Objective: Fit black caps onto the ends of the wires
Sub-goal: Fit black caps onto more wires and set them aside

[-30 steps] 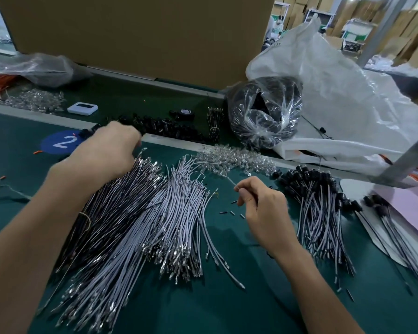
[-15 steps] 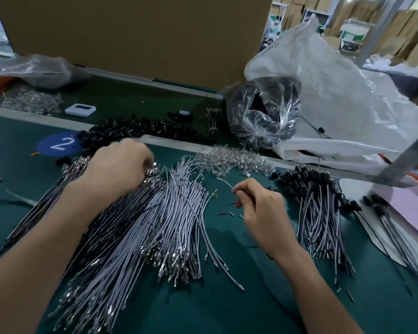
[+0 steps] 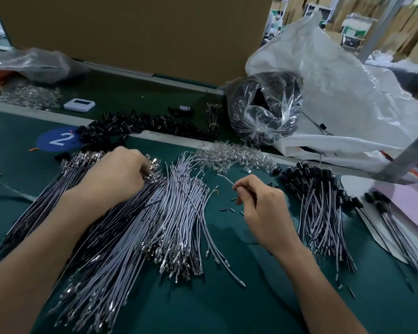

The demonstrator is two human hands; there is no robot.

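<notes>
Fingers, R hand: thumb + forefinger pinch one grey wire, bare tip poking far-left. L hand: curled over far ends of loose wire pile; fingers hidden, so we cannot tell their grip. Black caps: heap at far edge, just beyond L hand, well apart from R pinch. Step, we judge: fetch one cap w/ L, hold wire tip steady, push on straight. Capped wires: right.

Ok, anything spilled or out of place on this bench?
Minor mess only. A few small dark bits lie loose on the green mat just left of the right hand pinching a wire, apart from any pile. The black caps spill over the rail to the edge of the number sticker. Nothing looks damaged.
</notes>
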